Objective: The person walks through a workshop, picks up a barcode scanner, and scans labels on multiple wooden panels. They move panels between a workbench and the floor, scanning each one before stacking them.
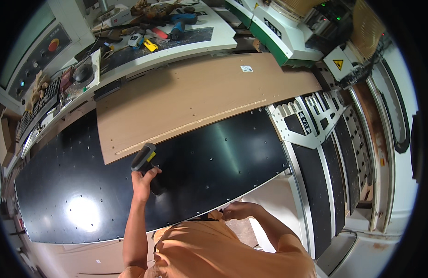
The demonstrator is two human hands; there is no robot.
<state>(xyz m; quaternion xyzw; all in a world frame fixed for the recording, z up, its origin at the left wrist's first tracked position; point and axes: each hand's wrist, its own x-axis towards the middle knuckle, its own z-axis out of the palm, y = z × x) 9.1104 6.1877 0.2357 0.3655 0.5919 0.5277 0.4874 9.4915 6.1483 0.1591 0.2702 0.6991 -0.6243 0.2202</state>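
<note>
At lower centre, how the right hand (238,211) grips cannot be told. Left of centre, one dark, yellow-accented handheld barcode scanner (142,158) is gripped by the left hand (142,185); one labelled brown panel (195,95) is seen upper centre.

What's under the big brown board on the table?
The brown board appears to rest on the black tabletop, which shows along its near edge and left end. Whatever lies directly beneath is covered.

The handheld scanner (142,156) looks like matt plastic, the panel (177,102) smooth wood, the tabletop (190,160) glossy, the shirt (223,252) cloth.
</note>
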